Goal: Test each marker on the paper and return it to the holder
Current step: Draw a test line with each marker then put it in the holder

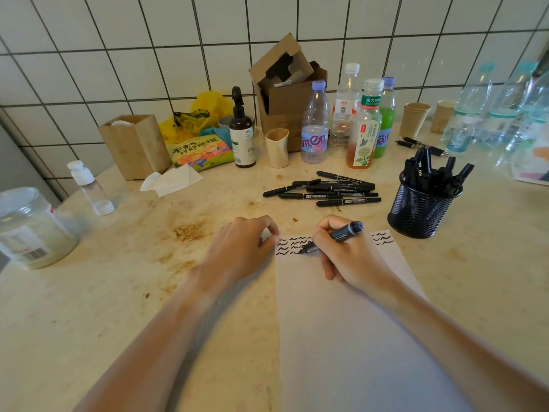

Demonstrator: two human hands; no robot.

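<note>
Head view of a stained, cream stone bench [118, 292] set against a white tiled wall [118, 40]. A white sheet of paper [341, 337] lies on the bench in front of the person, its far edge marked with rows of short black wavy strokes [292, 245]. The right hand [347, 257] grips a black twin-tip marker [335, 237], fingers [322, 233] curled round the barrel, tip down on the paper among the strokes. The left hand [240, 251] rests at the paper's far left corner, fingers loosely bent with the tips pressing the edge; it holds nothing. Beyond the paper, a loose pile of black capped markers [326, 190] lies flat on the bench. To the right of the pile stands a black wire-mesh cylindrical holder [419, 212], with several black markers upright inside it. Behind, near the wall: plastic drink bottles [356, 120], an open brown cardboard box [285, 93], a light wooden box [133, 144], and a dark brown pump bottle [242, 132].
</note>
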